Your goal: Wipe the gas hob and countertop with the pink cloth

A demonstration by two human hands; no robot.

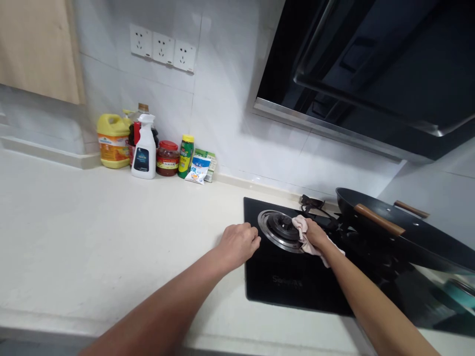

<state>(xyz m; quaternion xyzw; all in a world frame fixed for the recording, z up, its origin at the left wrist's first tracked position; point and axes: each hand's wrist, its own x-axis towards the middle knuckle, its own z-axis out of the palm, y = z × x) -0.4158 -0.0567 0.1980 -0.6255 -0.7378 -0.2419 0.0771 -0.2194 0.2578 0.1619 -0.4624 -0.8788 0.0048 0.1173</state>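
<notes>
A pale pink cloth (312, 248) is bunched in my right hand (316, 233), which presses it against the right side of the gas burner (284, 226). The cloth's loose end hangs below my wrist over the black glass hob (293, 289). A shiny metal ring (267, 233) surrounds the dark burner cap. My left hand (239, 243) is by the hob's left edge, its fingers curled into a loose fist with nothing visible in them. Behind the burner lies a black pan support (312, 203), off its ring.
A large black wok (426, 237) with wooden handles occupies the hob's right side. The range hood (352, 94) hangs low above. Along the wall stand a yellow jug (113, 143), a white spray bottle (144, 153), a red-lidded jar (167, 159), a green bottle (186, 157) and a packet (198, 169).
</notes>
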